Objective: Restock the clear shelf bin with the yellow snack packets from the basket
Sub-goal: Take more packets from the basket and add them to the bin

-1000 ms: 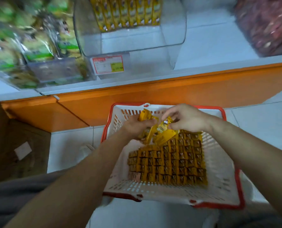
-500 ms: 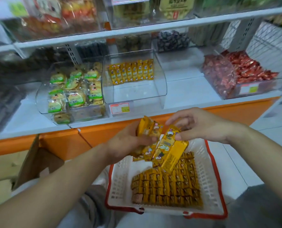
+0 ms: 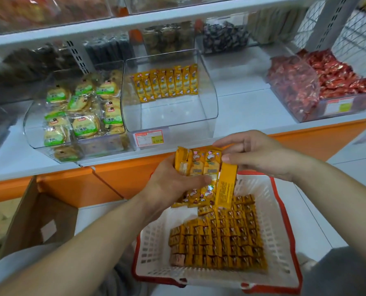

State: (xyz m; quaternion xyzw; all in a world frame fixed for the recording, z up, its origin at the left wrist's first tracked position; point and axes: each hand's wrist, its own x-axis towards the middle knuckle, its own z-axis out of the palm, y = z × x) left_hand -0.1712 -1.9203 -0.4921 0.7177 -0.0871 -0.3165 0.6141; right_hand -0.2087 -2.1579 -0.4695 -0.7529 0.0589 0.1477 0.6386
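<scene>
My left hand (image 3: 173, 184) grips a bunch of yellow snack packets (image 3: 201, 167) upright above the basket. My right hand (image 3: 254, 152) pinches the top of the rightmost packet (image 3: 226, 189), which hangs turned with its back outward. Below them the white basket with a red rim (image 3: 284, 242) holds several rows of yellow packets (image 3: 218, 242) standing on end. On the shelf behind, the clear bin (image 3: 207, 107) holds one row of yellow packets (image 3: 167, 83) against its back wall; its front part is bare.
A clear bin of green-labelled biscuits (image 3: 81, 112) stands left of the target bin, a bin of red sweets (image 3: 327, 82) to the right. An orange shelf edge (image 3: 118, 174) runs in front. A cardboard box (image 3: 34, 216) sits on the floor at left.
Both hands rose out of the basket with the packets, which are now gathered upright into a tighter bunch. The view tilted up from the basket to the shelf bins.
</scene>
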